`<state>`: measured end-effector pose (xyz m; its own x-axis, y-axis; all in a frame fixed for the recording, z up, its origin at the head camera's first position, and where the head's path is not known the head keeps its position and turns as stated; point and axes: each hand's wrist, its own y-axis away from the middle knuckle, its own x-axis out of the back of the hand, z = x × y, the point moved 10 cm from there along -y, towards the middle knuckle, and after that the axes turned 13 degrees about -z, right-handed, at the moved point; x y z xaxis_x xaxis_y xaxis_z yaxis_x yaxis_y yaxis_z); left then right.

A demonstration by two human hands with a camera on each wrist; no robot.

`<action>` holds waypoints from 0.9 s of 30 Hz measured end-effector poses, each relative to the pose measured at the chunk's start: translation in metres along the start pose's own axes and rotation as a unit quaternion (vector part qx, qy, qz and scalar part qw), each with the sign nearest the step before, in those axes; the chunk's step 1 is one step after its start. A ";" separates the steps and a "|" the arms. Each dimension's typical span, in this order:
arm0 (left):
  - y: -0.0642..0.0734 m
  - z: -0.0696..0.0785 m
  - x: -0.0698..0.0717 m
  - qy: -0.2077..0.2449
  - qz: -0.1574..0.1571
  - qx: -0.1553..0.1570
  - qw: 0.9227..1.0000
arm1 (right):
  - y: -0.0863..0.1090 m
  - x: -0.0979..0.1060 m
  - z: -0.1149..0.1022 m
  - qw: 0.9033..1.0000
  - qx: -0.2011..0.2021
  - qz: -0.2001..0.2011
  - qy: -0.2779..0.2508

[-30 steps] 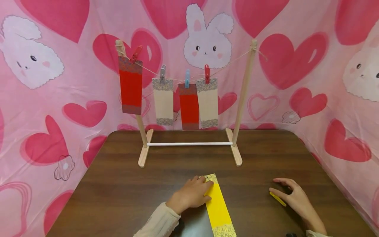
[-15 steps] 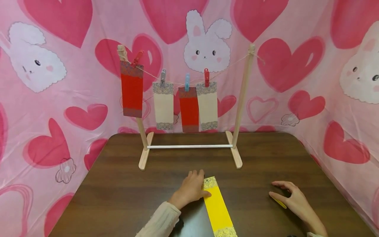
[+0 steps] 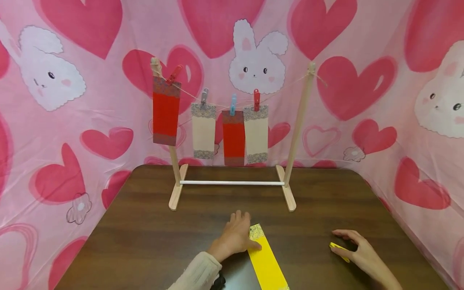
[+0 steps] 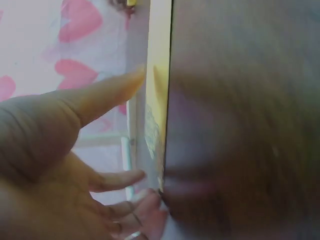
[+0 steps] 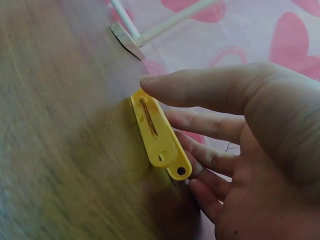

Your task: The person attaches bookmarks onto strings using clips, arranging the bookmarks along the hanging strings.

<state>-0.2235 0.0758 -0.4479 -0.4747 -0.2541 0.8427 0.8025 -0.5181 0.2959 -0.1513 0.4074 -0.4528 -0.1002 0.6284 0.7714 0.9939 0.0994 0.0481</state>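
In the head view a yellow card (image 3: 266, 264) with a patterned end lies on the table. Beside its far end is my left hand (image 3: 233, 233), thumb over the card's face and fingers stretched beyond its left edge. The left wrist view has the same card (image 4: 159, 65) nearly edge-on, the thumb close to it; whether they touch I cannot tell. A yellow clothespin (image 5: 159, 135) rests on the table by my right hand (image 3: 362, 251). The right thumb lies over one end of the clothespin, and the loosely bent fingers are along its far side, not gripping it.
Towards the back stands a wooden rack (image 3: 299, 129) with a string line. Clothespins hold red cards (image 3: 166, 117) and cream cards (image 3: 204, 129) on it. A white rod (image 3: 232, 183) joins its feet. Heart-patterned cloth (image 3: 119, 92) surrounds the table (image 3: 145, 233).
My left fingers have come off the yellow card's top end and now reach past its left edge. The right thumb has shifted slightly, uncovering more of the clothespin. The head view has tilted up slightly.
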 end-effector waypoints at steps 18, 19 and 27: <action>0.014 0.020 0.000 0.144 -0.088 -0.089 0.982 | 0.003 -0.002 -0.008 0.999 0.041 0.009 0.016; 0.015 0.019 0.005 0.163 -0.086 -0.094 0.978 | 0.002 -0.002 -0.009 0.999 0.049 0.005 0.014; 0.014 0.008 0.040 0.230 -0.047 -0.117 0.965 | 0.002 0.001 -0.003 1.000 0.023 -0.004 0.006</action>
<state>-0.2287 0.0649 -0.4062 -0.6945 -0.5051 0.5124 0.6704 -0.7129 0.2059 -0.1493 0.4059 -0.4501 -0.1066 0.6187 0.7784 0.9899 0.1400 0.0243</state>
